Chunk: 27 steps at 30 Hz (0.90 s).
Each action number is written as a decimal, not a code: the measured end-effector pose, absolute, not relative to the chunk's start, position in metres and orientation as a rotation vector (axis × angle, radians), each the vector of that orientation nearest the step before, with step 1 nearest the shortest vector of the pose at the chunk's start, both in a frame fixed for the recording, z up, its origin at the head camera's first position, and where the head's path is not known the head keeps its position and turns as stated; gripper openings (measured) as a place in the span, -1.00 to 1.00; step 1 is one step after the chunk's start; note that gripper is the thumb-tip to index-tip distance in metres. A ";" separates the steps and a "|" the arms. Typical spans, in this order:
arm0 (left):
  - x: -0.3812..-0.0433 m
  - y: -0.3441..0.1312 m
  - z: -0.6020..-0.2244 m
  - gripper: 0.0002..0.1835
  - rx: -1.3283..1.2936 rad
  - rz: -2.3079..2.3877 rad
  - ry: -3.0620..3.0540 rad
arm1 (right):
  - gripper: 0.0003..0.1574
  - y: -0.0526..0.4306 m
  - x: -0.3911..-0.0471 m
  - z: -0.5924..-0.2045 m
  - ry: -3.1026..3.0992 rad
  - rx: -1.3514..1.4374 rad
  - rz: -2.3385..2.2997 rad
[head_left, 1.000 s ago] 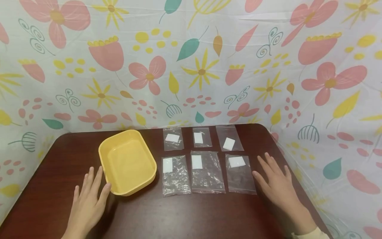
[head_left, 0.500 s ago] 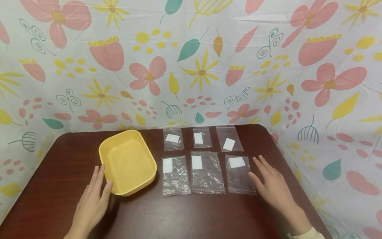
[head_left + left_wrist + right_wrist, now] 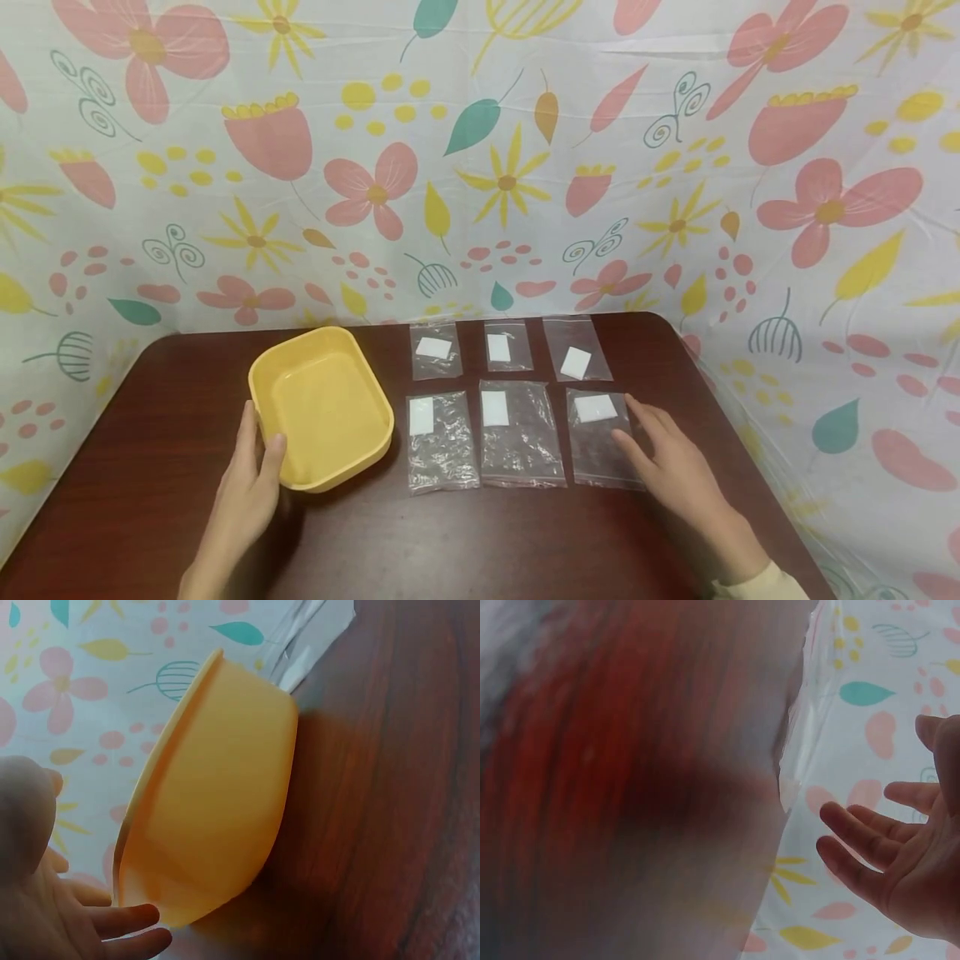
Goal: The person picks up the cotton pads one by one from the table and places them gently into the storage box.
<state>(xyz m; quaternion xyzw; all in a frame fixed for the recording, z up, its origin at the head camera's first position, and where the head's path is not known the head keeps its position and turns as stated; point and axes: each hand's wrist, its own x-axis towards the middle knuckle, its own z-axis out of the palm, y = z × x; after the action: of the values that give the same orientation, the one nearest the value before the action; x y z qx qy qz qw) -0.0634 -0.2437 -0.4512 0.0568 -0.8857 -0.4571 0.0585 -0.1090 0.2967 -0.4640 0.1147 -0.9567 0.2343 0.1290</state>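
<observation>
A yellow plastic basin (image 3: pixel 330 408) stands on the left of the dark wooden table, nothing inside it. My left hand (image 3: pixel 243 492) is at its near left side, thumb and fingertips right by the rim, fingers extended. The left wrist view shows the basin's outer wall (image 3: pixel 214 780) beyond the fingers. My right hand (image 3: pixel 686 475) reaches in from the right, its thumb and forefinger over the right edge of the front right clear zip bag (image 3: pixel 603 454). That bag carries a white label (image 3: pixel 596 407). In the right wrist view the hand (image 3: pixel 892 855) has spread fingers and holds nothing.
More clear zip bags with white labels lie flat: a front left one (image 3: pixel 444 454), a front middle one (image 3: pixel 528 446), and a back row with a right-hand bag (image 3: pixel 573 331). A floral cloth (image 3: pixel 480 208) hangs behind and beside the table (image 3: pixel 420 550).
My left hand has turned and its thumb has come closer over the basin's rim. The right hand has moved left to the front right bag. Basin and bags stay put.
</observation>
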 end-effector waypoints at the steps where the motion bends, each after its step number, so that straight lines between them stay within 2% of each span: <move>1: -0.064 -0.244 -0.451 -0.23 0.183 -1.399 -2.676 | -0.23 0.296 -0.110 -0.465 -2.775 0.335 0.694; 14: -0.071 -0.247 -0.455 -0.20 0.353 -1.511 -2.640 | -0.29 0.294 -0.123 -0.471 -2.794 0.354 0.761; 27: -0.076 -0.246 -0.468 -0.26 0.353 -1.503 -2.661 | -0.32 0.298 -0.136 -0.482 -2.903 0.377 0.808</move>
<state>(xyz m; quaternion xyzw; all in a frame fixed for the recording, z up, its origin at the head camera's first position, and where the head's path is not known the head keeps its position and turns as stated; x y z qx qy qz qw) -0.0760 -0.2457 -0.4677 0.1147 -0.8645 -0.4883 0.0324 -0.1364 0.2975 -0.4819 0.1239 -0.9546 0.2657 0.0523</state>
